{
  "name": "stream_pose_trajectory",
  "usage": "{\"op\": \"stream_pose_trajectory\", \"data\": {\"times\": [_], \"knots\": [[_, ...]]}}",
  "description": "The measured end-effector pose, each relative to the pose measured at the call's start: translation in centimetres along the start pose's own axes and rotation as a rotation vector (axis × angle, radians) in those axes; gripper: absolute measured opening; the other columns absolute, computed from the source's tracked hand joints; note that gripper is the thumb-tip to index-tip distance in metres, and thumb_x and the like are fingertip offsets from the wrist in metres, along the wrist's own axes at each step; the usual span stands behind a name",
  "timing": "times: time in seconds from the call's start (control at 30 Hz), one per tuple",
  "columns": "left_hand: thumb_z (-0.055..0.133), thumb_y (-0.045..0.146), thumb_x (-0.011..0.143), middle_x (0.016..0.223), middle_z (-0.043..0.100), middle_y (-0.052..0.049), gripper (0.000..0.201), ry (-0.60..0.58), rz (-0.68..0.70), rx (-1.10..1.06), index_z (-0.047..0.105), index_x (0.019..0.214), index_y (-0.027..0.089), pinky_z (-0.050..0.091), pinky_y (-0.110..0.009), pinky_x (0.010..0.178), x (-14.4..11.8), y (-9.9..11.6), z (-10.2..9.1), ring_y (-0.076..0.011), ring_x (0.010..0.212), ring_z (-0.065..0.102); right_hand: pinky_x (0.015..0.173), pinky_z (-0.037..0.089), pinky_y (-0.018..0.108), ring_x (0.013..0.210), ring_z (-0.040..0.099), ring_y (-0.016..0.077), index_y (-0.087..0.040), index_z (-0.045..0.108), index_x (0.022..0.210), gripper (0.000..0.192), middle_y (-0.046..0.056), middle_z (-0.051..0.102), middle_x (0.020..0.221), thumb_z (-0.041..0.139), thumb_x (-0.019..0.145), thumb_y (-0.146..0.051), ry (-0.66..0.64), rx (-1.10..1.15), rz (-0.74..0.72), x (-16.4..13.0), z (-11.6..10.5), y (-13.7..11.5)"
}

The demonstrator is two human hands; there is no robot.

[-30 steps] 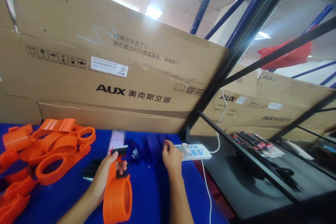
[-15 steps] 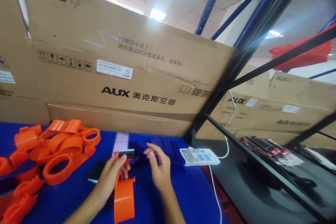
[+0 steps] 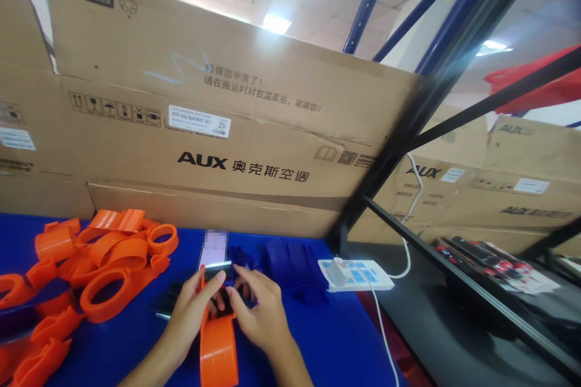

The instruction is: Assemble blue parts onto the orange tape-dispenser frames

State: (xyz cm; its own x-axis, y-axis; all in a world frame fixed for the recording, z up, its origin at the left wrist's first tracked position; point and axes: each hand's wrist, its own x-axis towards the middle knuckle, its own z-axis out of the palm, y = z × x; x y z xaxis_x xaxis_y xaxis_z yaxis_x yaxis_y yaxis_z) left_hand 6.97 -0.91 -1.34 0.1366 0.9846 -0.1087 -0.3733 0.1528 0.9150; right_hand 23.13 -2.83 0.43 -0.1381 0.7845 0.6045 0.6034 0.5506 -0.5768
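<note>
Blue table (image 3: 318,338); orange dispenser (image 3: 218,351) between both grips.

You are working under bright, even indoor light from the rectangular white ceiling lamp (image 3: 276,23) overhead and a second recessed ceiling light (image 3: 494,45) to the right; both blow out to white with soft haze around them. Glare washes along the dark diagonal steel rack post (image 3: 411,118). Shadows under your hands are faint. The wide lens bows straight edges near the borders, and the black lower shelf (image 3: 476,326) at right looks soft and smeared.
</note>
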Motion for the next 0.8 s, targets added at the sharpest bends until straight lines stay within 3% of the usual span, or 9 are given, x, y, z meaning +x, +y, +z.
{"op": "stream_pose_trajectory", "data": {"times": [0.23,0.43,0.57,0.7,0.8], "knots": [[0.082,0.042,0.081,0.071,0.072,-0.004,0.030,-0.004,0.069,0.014,0.072,0.092,0.016,0.052,-0.021,0.050,0.2,0.3,0.0,-0.0156,0.060,0.066,0.064,0.054,0.027,0.064,0.070,0.0176,-0.019,0.073,0.112,0.021,0.007,0.076,0.082,0.057,0.100,-0.026,-0.087,-0.112,-0.045,-0.6,0.6,0.5],[0.082,0.039,0.082,0.087,0.077,-0.008,0.030,-0.033,0.047,-0.059,0.073,0.097,0.015,0.063,-0.033,0.068,0.1,-0.1,-0.1,-0.0215,0.074,0.073,0.065,0.054,0.027,0.063,0.069,0.0177,-0.015,0.066,0.123,0.028,0.008,0.075,0.079,0.050,0.103,-0.024,-0.082,-0.188,-0.119,-1.2,0.9,1.2],[0.083,0.038,0.081,0.090,0.078,-0.010,0.031,-0.044,0.048,-0.080,0.074,0.098,0.014,0.064,-0.036,0.071,0.1,-0.1,-0.1,-0.0246,0.078,0.075,0.066,0.056,0.029,0.065,0.071,0.0191,-0.014,0.065,0.124,0.029,0.009,0.076,0.081,0.049,0.103,-0.024,-0.075,-0.190,-0.132,-1.2,1.1,1.4],[0.085,0.037,0.079,0.083,0.078,-0.008,0.033,-0.005,0.021,-0.130,0.073,0.101,0.014,0.064,-0.033,0.069,0.2,0.2,0.2,-0.0227,0.074,0.074,0.071,0.058,0.030,0.072,0.074,0.0204,-0.016,0.066,0.125,0.028,0.011,0.079,0.092,0.052,0.103,-0.025,-0.068,-0.134,-0.105,-0.7,1.0,1.1],[0.088,0.033,0.076,0.081,0.078,-0.007,0.037,0.092,-0.076,-0.232,0.071,0.104,0.016,0.063,-0.030,0.065,0.4,0.4,0.4,-0.0216,0.071,0.075,0.078,0.060,0.032,0.083,0.076,0.0224,-0.017,0.067,0.126,0.028,0.011,0.079,0.101,0.054,0.103,-0.026,-0.060,-0.105,-0.082,-0.3,0.7,0.9]]}}
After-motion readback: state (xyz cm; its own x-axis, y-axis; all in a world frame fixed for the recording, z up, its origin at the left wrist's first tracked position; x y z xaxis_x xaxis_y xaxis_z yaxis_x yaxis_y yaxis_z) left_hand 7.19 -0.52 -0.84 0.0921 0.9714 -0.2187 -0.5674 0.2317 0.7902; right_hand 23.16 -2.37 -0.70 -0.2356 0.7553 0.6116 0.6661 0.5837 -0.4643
